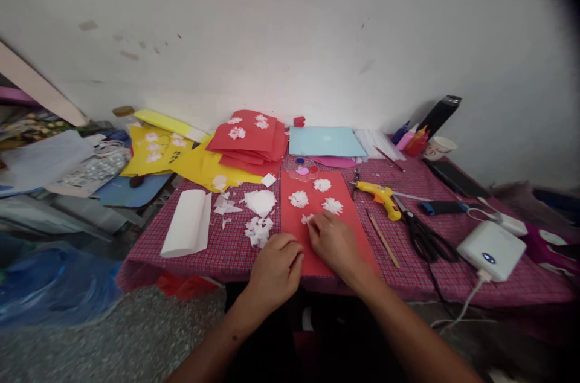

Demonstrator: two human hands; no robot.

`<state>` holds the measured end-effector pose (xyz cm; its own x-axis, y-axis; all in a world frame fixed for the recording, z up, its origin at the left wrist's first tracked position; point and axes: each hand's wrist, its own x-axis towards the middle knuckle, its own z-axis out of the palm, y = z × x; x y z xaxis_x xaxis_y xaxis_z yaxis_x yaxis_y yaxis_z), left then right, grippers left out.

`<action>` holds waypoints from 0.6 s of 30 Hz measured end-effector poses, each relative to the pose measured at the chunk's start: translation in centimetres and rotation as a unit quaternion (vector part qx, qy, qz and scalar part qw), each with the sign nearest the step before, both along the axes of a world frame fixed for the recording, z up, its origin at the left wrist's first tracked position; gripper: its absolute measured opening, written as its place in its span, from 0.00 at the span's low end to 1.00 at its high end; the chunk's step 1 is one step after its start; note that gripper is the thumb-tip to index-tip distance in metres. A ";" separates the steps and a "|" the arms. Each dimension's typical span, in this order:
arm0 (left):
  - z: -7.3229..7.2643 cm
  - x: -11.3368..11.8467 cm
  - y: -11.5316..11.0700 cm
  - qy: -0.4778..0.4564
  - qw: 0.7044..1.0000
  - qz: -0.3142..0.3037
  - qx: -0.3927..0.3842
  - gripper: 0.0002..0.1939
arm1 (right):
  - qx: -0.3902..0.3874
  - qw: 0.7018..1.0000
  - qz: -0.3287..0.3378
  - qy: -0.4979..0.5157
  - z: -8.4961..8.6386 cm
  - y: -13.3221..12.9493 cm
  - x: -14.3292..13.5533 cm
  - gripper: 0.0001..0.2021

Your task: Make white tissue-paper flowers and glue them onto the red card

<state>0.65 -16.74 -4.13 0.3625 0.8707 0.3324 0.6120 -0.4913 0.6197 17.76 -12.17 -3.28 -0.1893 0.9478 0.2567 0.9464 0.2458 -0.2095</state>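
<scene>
A red sheet of paper (333, 262) lies in front of me with white paper flowers on it, among them one flower (322, 185) near its top. My right hand (333, 241) rests over the sheet, its fingertips pinched on a small white paper flower (307, 219), partly hidden by them. Curled at the sheet's lower left edge is my left hand (277, 268); whatever its fingers hold is hidden. Just beyond it lie a heap of cut white paper pieces (258, 232) and a stack of white paper (260, 203).
A yellow glue gun (380, 196), black scissors (421, 235) and a wooden stick (383, 239) lie right of the sheet. A white box with a cable (492, 250) sits farther right. To the left is a paper roll (185, 224). Red papers (247, 144) are stacked behind, against the wall.
</scene>
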 end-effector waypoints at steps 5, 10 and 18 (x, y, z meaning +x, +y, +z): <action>0.0 0.0 0.1 0.002 1.000 -0.001 0.000 0.09 | -0.007 1.000 0.015 0.008 0.2 0.1 0.1 0.10; 0.1 0.0 0.2 0.005 1.000 -0.002 0.009 0.09 | -0.012 1.000 0.015 0.002 0.7 0.0 0.2 0.10; 0.5 -2.2 -1.3 -0.037 0.996 0.003 0.085 0.11 | 0.063 0.986 0.070 0.137 -0.6 -2.4 1.0 0.10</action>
<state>-1.60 -18.04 -3.60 0.3268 0.8009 0.5017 0.5701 -0.5905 0.5713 18.71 -14.54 -3.87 -0.2239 0.8747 0.4298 0.8131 0.4108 -0.4125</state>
